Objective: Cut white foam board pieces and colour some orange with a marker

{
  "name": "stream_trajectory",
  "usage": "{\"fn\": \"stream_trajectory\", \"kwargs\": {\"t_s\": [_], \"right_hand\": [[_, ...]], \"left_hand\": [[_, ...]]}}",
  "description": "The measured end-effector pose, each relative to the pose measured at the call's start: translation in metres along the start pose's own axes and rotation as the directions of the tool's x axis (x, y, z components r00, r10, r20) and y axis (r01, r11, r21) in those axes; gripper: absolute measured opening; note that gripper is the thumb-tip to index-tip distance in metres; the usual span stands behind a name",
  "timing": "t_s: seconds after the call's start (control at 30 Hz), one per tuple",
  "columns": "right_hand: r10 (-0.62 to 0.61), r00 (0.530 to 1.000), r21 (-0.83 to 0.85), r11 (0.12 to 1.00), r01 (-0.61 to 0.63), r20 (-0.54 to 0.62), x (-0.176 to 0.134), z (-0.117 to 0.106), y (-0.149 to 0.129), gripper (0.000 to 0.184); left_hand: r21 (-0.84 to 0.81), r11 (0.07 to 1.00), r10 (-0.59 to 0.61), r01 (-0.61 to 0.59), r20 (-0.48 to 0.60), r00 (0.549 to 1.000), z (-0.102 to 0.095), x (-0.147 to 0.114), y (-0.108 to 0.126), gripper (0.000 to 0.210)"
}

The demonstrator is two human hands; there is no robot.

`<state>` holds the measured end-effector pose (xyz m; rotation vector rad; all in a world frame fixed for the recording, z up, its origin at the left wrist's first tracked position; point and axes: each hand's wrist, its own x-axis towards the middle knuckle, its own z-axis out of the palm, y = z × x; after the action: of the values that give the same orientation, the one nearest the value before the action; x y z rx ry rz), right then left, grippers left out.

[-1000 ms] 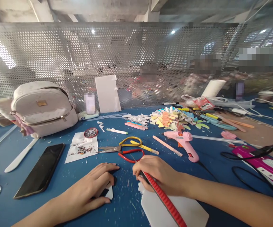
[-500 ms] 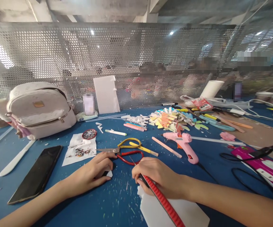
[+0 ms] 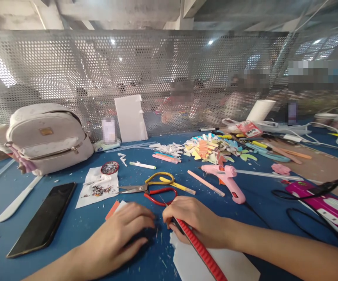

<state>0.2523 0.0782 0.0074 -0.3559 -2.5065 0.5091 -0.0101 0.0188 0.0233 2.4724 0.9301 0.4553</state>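
My right hand (image 3: 191, 218) is closed around a red and black utility knife (image 3: 200, 248). Its thin blade points away from me, toward the red handle loop of the scissors (image 3: 148, 187). Beneath that hand lies a white sheet (image 3: 212, 259) with a ragged left edge. My left hand (image 3: 122, 238) hovers or rests low over the blue table, fingers slightly bent and apart, and I see nothing held in it. Just behind its knuckles show an orange piece (image 3: 112, 210) and a white piece (image 3: 121, 206), both partly covered by the hand.
A phone (image 3: 44, 218) and a white plastic knife (image 3: 18, 199) lie left, before a backpack (image 3: 48, 140). Ahead are a paper with dark bits (image 3: 82, 199), a pile of coloured cut pieces (image 3: 210, 147) and markers (image 3: 205, 183). A pink glue gun (image 3: 226, 175) and magenta power strip (image 3: 324, 203) lie right.
My left hand has let go of a small white piece and moved right and toward me, its fingers opening. Orange and white pieces now show behind it. My right hand has barely moved.
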Motion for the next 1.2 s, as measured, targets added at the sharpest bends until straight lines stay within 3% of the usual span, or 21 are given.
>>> {"fn": "stream_trajectory", "kwargs": {"t_s": [0.23, 0.37, 0.43, 0.53, 0.63, 0.7, 0.83, 0.93, 1.2], "right_hand": [[0.012, 1.0, 0.024, 1.0, -0.012, -0.011, 0.0, -0.001, -0.001, 0.013], [0.03, 0.999, 0.017, 0.999, -0.03, -0.012, -0.001, -0.001, 0.0, 0.015], [0.032, 0.999, 0.013, 0.999, -0.032, -0.016, -0.001, -0.001, 0.0, 0.019], [0.041, 0.999, 0.019, 0.999, -0.04, -0.015, -0.001, -0.001, 0.0, 0.022], [0.052, 0.999, 0.028, 0.998, -0.052, -0.002, -0.001, -0.001, 0.0, 0.022], [0.048, 0.999, 0.024, 0.999, -0.048, 0.002, -0.001, 0.0, 0.0, 0.022], [0.02, 1.0, 0.009, 1.0, -0.02, 0.018, -0.003, 0.001, 0.003, 0.022], [0.003, 0.999, 0.016, 1.0, -0.003, 0.039, -0.005, 0.002, 0.006, 0.021], [-0.033, 0.999, -0.01, 0.999, 0.033, 0.028, -0.006, 0.004, 0.01, 0.018]], "left_hand": [[-0.104, 0.984, 0.143, -0.142, 0.005, 0.99, 0.02, 0.016, 0.037, 0.033], [0.107, 0.981, 0.167, -0.159, -0.068, 0.984, 0.009, 0.03, 0.03, 0.037], [0.201, 0.976, 0.115, -0.088, -0.13, 0.985, -0.009, 0.042, 0.014, 0.042], [0.295, 0.949, -0.04, 0.111, -0.238, 0.971, -0.044, 0.074, -0.025, 0.031], [0.35, 0.897, -0.171, 0.271, -0.289, 0.942, -0.074, 0.12, -0.07, 0.027], [0.382, 0.858, -0.239, 0.343, -0.292, 0.926, -0.083, 0.155, -0.096, 0.029], [0.428, 0.807, -0.33, 0.408, -0.247, 0.911, -0.081, 0.216, -0.131, 0.032], [0.452, 0.778, -0.383, 0.437, -0.21, 0.9, -0.073, 0.247, -0.146, 0.034], [0.461, 0.765, -0.422, 0.451, -0.17, 0.89, -0.071, 0.276, -0.17, 0.035]]}}
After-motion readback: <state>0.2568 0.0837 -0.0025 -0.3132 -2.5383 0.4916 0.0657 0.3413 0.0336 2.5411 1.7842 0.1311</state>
